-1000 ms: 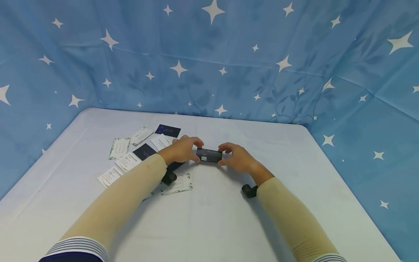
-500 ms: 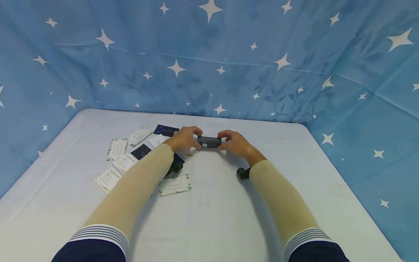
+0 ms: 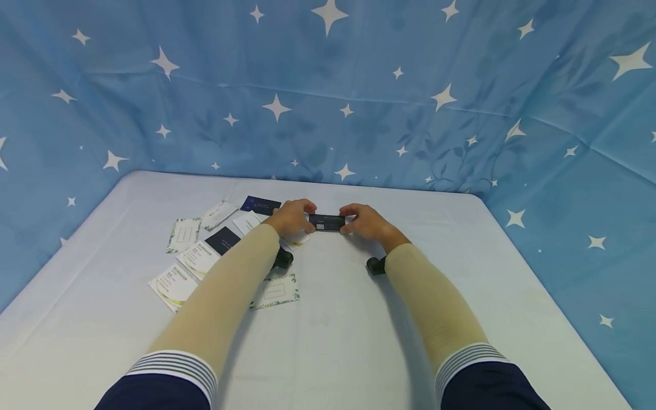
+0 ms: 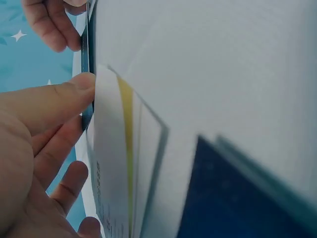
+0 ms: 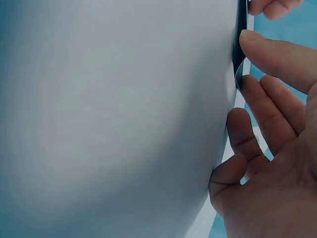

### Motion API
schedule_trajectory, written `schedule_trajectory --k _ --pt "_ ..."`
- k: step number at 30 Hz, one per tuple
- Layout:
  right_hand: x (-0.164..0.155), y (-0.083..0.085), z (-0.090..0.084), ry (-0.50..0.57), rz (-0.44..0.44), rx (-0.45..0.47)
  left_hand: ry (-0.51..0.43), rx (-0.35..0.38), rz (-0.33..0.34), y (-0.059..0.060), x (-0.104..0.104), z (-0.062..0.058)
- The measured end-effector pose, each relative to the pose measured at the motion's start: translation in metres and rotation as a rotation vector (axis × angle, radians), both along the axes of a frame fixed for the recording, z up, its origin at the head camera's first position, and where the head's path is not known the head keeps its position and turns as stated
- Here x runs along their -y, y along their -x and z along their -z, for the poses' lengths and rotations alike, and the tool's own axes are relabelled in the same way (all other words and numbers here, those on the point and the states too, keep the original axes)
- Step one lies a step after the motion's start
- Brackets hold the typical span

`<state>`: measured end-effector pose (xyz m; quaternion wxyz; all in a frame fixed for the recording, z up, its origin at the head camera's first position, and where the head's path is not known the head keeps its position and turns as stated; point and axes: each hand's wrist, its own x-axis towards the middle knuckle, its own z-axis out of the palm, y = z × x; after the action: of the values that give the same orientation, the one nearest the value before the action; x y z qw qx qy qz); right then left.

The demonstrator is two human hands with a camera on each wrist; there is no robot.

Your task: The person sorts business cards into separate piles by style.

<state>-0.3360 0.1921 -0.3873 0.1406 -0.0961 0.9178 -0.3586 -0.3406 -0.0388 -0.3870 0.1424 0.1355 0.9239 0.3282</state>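
A dark business card (image 3: 327, 222) with a small QR code stretches between my two hands. My left hand (image 3: 294, 218) pinches its left end between thumb and fingers. At the opposite end, my right hand (image 3: 364, 222) pinches it the same way. Both wrist views catch the dark card (image 4: 84, 60) nearly edge-on, with the left thumb (image 4: 81, 85) on its near face. In the right wrist view, a corner of the card (image 5: 239, 74) bends beyond the right thumb (image 5: 260, 44). A white card with a yellow stripe (image 4: 111, 129) lies close beside the left hand.
Several loose cards spread left of the hands: white printed ones (image 3: 174, 283), leaf-bordered ones (image 3: 277, 291), a black one (image 3: 222, 240) and a navy one (image 3: 260, 205). My left forearm passes over part of them. A white cloth covers the table (image 3: 338, 341); a starry blue curtain (image 3: 328, 85) hangs behind.
Both hands have moved away from me across the table with the dark card, which now looks flatter to the view. Over the last half second they have barely shifted.
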Motion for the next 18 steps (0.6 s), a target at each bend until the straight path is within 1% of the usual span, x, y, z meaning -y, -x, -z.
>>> schedule_trajectory --k 8,13,18 --pt "0.0023 0.0054 0.0003 -0.001 0.017 0.032 0.016 0.007 -0.009 -0.0046 -0.001 -0.0049" --pt "0.0021 0.0051 -0.0006 -0.012 0.028 0.018 0.023 -0.005 -0.019 -0.0048 -0.002 -0.0067" --pt "0.0022 0.0029 -0.0016 -0.029 0.035 0.016 0.008 0.017 -0.005 -0.0041 0.0008 -0.0087"
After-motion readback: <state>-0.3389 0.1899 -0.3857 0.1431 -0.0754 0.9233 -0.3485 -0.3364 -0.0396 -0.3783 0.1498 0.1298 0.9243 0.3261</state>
